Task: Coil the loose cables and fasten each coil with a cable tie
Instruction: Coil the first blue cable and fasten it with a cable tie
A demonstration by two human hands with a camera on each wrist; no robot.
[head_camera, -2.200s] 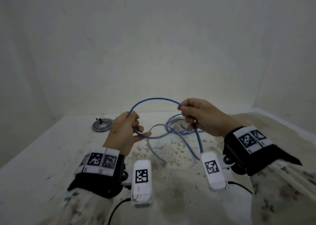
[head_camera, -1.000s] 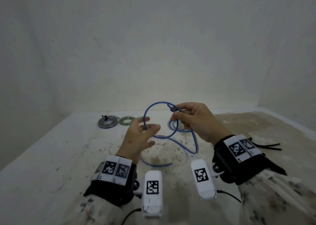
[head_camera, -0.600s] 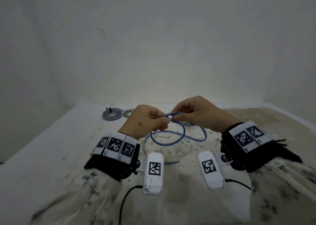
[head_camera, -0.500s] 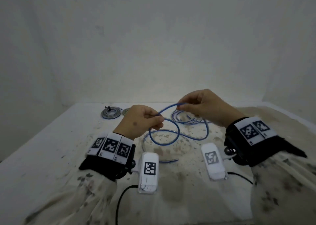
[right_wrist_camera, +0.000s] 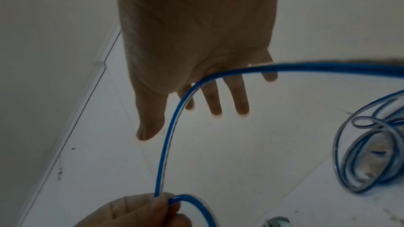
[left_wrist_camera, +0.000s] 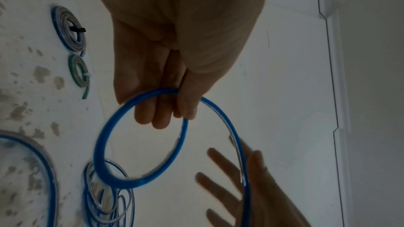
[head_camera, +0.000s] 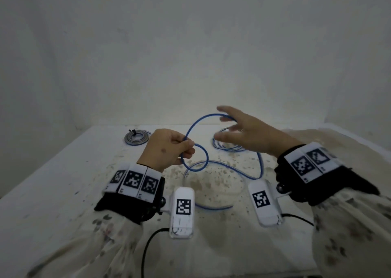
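Observation:
A long blue cable (head_camera: 260, 167) lies partly loose on the stained white table (head_camera: 63, 193). My left hand (head_camera: 187, 148) pinches a small loop of it (left_wrist_camera: 98, 144) between thumb and fingers, a little above the table. From that pinch the cable arcs up and right to my right hand (head_camera: 228, 127), which hovers with fingers spread and straight. In the right wrist view the cable (right_wrist_camera: 170, 127) crosses in front of the right hand (right_wrist_camera: 186, 120); no finger curls round it. The rest of the cable sits in a loose pile (head_camera: 227, 145) under the right hand.
A grey and blue coil (head_camera: 135, 137) fastened with a black tie lies at the back left. A smaller green coil (left_wrist_camera: 78, 72) lies beside it. Walls close the table off at the back and right (right_wrist_camera: 65, 110).
My right hand has let go of the cable and spread its fingers, lifting up and right. The left hand keeps its pinch on the small loop.

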